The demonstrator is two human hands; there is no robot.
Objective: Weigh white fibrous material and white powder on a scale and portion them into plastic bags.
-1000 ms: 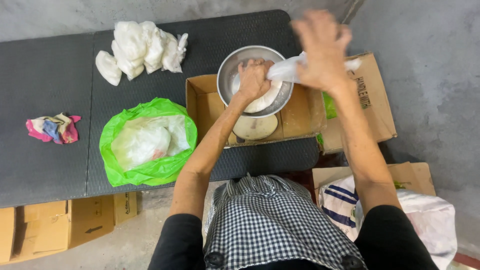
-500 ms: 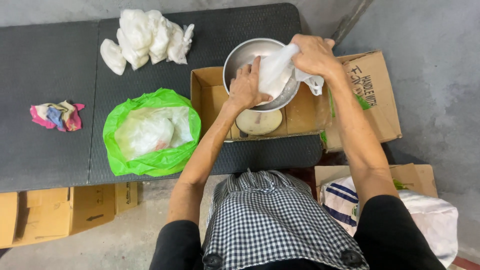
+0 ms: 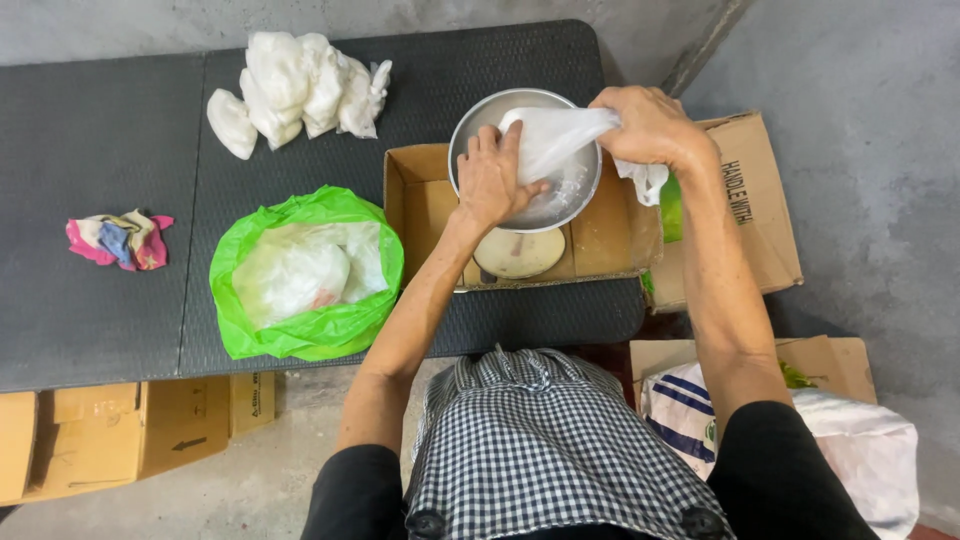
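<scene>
A round metal bowl sits on a weighing scale inside an open cardboard box on the dark table. My left hand reaches into the bowl and presses against a clear plastic bag. My right hand grips the bag's upper end at the bowl's right rim, with loose plastic hanging below the fist. White contents show through the bag in the bowl.
A green plastic bag holding white bags lies open left of the box. A pile of filled white bags rests at the table's back. A coloured rag lies far left. Cardboard boxes and a white sack stand on the floor.
My right hand came down from above the bowl to its right rim, bringing the clear bag into the bowl. My left hand stayed in the bowl, now against the bag.
</scene>
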